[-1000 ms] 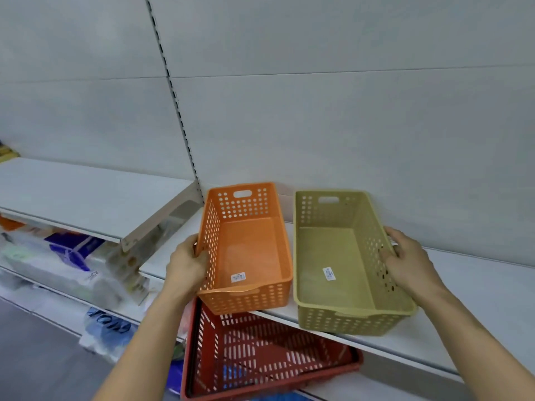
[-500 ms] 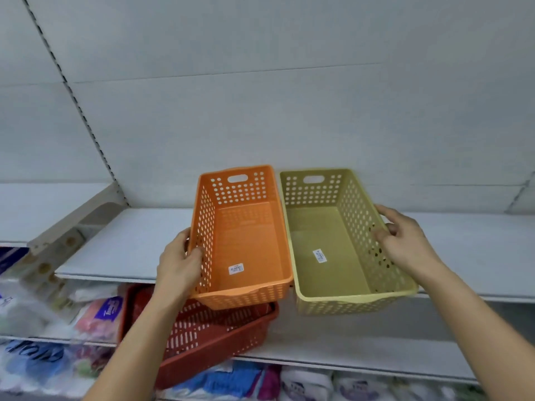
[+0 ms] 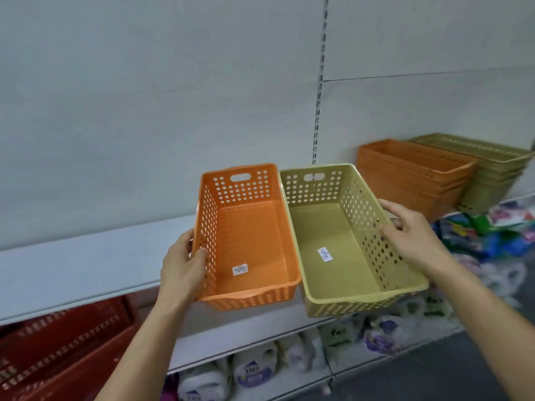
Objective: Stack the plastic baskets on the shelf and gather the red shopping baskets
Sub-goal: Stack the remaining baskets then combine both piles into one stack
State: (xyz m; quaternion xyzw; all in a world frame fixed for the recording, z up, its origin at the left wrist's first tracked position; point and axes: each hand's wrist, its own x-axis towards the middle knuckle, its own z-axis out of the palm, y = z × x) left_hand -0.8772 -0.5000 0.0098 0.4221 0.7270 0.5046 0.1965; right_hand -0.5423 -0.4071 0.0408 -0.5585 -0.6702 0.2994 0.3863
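Note:
My left hand (image 3: pixel 182 267) grips the left wall of an orange perforated basket (image 3: pixel 249 238), thumb inside. My right hand (image 3: pixel 411 235) grips the right wall of an olive-green perforated basket (image 3: pixel 338 244). Both baskets are held side by side in the air, in front of the white shelf (image 3: pixel 72 264). Further right on the shelf stand a stack of orange baskets (image 3: pixel 411 175) and a stack of olive baskets (image 3: pixel 492 175). A red shopping basket (image 3: pixel 58 348) sits on the lower level at bottom left.
The white back panel (image 3: pixel 173 96) with a slotted upright (image 3: pixel 318 111) rises behind the shelf. Packaged goods (image 3: pixel 492 235) lie below the stacks at right, and more white packs (image 3: pixel 252 369) fill the bottom shelf. Grey floor (image 3: pixel 434 380) shows at lower right.
Both hands have lifted the two baskets off the shelf and carried them rightward. The view has swung right, bringing the two stacks into sight and pushing the red basket to the left.

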